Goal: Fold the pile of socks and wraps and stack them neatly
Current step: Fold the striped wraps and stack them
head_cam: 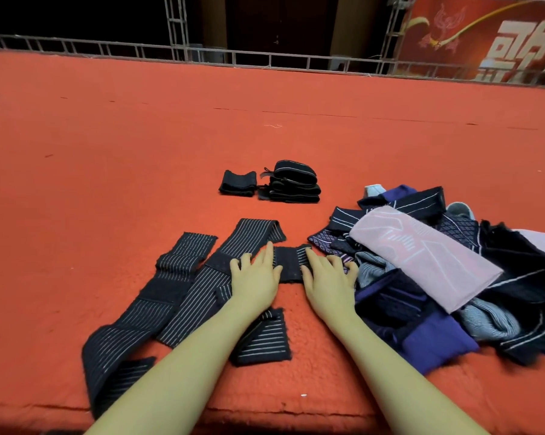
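Observation:
A long black wrap with thin white stripes (199, 284) lies spread over the red carpet in front of me, with a second striped wrap (158, 296) beside it on the left. My left hand (255, 274) and my right hand (327, 279) press flat, fingers straight, on a short dark strip of the wrap (291, 262) between them. A loose pile of socks and wraps (447, 277), navy, purple, grey and pink, lies to the right, touching my right hand. Farther back stand a stack of folded black wraps (291, 183) and a single folded piece (238, 183).
The red carpet (108, 152) stretches wide to the left and far ahead. A metal truss rail (265, 59) runs along its far edge, with a red banner (484, 36) at the back right. The carpet's front edge drops off below my forearms.

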The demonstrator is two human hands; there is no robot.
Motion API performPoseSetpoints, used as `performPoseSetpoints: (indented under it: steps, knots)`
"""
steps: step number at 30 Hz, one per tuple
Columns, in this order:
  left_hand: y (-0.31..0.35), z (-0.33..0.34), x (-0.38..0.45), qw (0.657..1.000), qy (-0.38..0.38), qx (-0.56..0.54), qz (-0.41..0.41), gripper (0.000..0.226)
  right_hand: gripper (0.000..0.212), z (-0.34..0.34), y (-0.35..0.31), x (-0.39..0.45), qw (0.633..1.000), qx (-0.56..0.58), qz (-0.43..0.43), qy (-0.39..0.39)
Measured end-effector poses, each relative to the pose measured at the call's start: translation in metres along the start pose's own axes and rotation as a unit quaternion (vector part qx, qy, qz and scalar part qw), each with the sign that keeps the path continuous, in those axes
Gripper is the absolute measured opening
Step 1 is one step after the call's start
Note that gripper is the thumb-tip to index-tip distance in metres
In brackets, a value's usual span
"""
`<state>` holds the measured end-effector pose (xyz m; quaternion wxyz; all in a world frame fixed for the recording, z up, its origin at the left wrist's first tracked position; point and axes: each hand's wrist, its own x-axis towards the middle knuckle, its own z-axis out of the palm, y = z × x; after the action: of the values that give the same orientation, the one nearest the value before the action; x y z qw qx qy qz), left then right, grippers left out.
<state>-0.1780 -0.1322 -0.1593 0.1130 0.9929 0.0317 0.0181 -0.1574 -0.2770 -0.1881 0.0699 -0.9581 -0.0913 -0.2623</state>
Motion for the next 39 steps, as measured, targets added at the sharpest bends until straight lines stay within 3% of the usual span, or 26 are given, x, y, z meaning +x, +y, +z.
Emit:
performPoseSetpoints:
  steps: [3, 8, 11, 18, 22, 24, 26, 34, 39]
  knots:
    - [0.005, 0.001, 0.0, 0.999, 0.034, 0.021, 0.0, 0.057, 0.043, 0.002, 0.001, -0.002, 0.999, 0.035, -0.002, -0.023]
    - [0.009, 0.001, -0.003, 0.996, 0.091, 0.008, -0.001, 0.055, 0.042, 0.006, 0.0, -0.003, 0.999, -0.013, 0.003, 0.045]
    - [0.015, 0.003, -0.004, 0.995, 0.094, 0.042, -0.006, 0.059, 0.034, 0.008, 0.0, -0.003, 0.996, -0.034, -0.007, 0.083]
    - [0.02, 0.003, -0.006, 0.994, 0.091, 0.039, -0.043, 0.055, 0.042, 0.005, 0.002, -0.007, 0.988, 0.006, -0.027, 0.149]
    - [0.021, 0.009, -0.015, 0.988, 0.117, 0.087, -0.057, 0.039, 0.032, 0.004, 0.002, -0.008, 0.99, -0.014, -0.012, 0.137]
    - [0.021, 0.011, -0.018, 0.992, 0.08, 0.079, -0.055, 0.045, 0.022, 0.005, 0.003, -0.009, 0.992, -0.02, -0.01, 0.127]
    - [0.018, 0.013, -0.016, 0.992, 0.101, 0.072, -0.037, 0.049, 0.016, 0.005, 0.004, -0.012, 0.991, -0.02, -0.012, 0.129]
    - [0.015, 0.012, -0.014, 0.993, 0.11, -0.019, 0.026, 0.063, 0.028, 0.0, 0.001, -0.017, 0.99, -0.026, 0.01, 0.138]
    - [0.017, 0.012, -0.014, 0.994, 0.108, -0.015, 0.031, 0.055, 0.025, -0.002, 0.002, -0.017, 0.989, -0.009, 0.0, 0.146]
